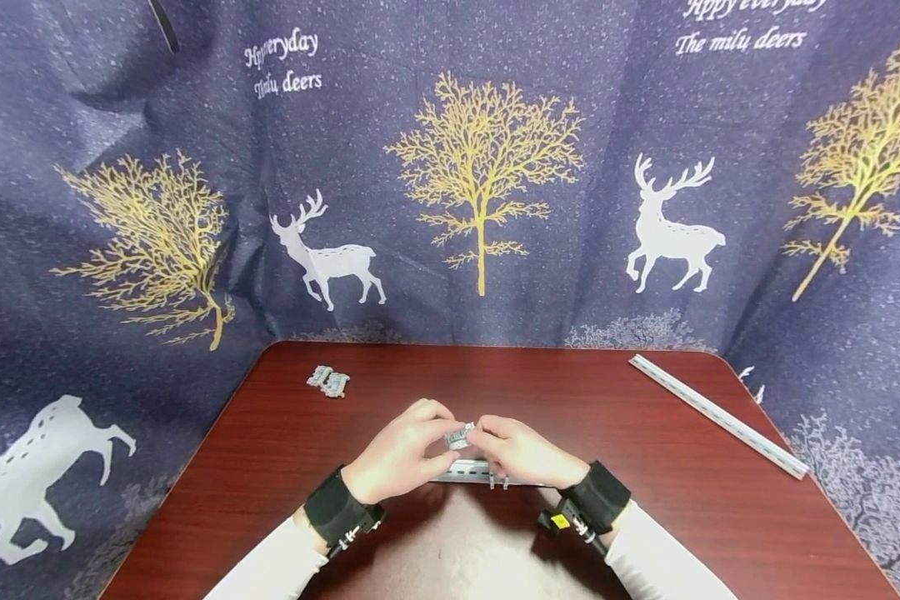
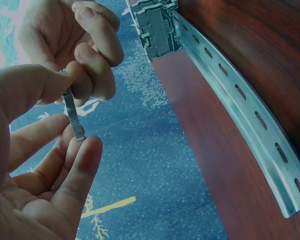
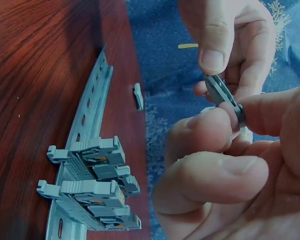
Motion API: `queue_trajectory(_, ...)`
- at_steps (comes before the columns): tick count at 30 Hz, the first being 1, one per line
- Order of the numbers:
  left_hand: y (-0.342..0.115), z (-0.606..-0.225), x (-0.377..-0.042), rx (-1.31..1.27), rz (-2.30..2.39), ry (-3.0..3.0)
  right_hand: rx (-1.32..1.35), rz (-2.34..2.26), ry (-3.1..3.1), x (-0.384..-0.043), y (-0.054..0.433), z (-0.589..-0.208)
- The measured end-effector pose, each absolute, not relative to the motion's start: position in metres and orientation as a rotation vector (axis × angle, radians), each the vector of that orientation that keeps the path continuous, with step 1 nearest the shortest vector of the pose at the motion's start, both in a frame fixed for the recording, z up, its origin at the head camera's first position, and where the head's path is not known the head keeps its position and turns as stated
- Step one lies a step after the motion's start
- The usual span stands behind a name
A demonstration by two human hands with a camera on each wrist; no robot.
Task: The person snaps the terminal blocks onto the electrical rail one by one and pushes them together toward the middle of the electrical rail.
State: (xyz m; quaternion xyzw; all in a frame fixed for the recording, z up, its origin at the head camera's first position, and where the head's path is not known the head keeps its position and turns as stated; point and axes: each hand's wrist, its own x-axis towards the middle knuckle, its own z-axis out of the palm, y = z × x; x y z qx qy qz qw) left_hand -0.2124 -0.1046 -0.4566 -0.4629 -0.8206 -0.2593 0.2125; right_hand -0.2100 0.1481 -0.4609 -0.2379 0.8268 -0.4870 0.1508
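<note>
In the head view, a small grey terminal block (image 1: 459, 437) is held between my left hand (image 1: 408, 450) and my right hand (image 1: 528, 450), above a slotted metal DIN rail (image 1: 465, 472). The left wrist view shows the thin edge of the held block (image 2: 74, 117), pinched by fingers of both hands. From the right wrist, my right thumb and fingertip grip one end of the block (image 3: 222, 95), while the left thumb presses the other. Two terminal blocks (image 3: 97, 157) sit side by side on the rail (image 3: 90, 105), below the hands.
Loose grey terminal blocks (image 1: 335, 384) lie at the back left of the brown table (image 1: 570, 392). A second slotted rail (image 1: 720, 417) lies slanted along the right side. Behind the table hangs a dark blue cloth (image 1: 330, 150) with deer and trees.
</note>
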Motion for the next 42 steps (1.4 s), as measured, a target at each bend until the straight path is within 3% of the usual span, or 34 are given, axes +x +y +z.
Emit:
queue_trajectory(20,-0.1051,-0.4592,-0.2187,-1.244,-0.412,-2.099,-0.373,-1.812,2.026,-0.2169,0.1481,-0.465)
queue_trajectory(42,-0.1031,-0.4589,-0.2201,-1.256,-0.35,-1.983,-0.4,-1.813,1.881,-0.2144,0.1457,-0.4626)
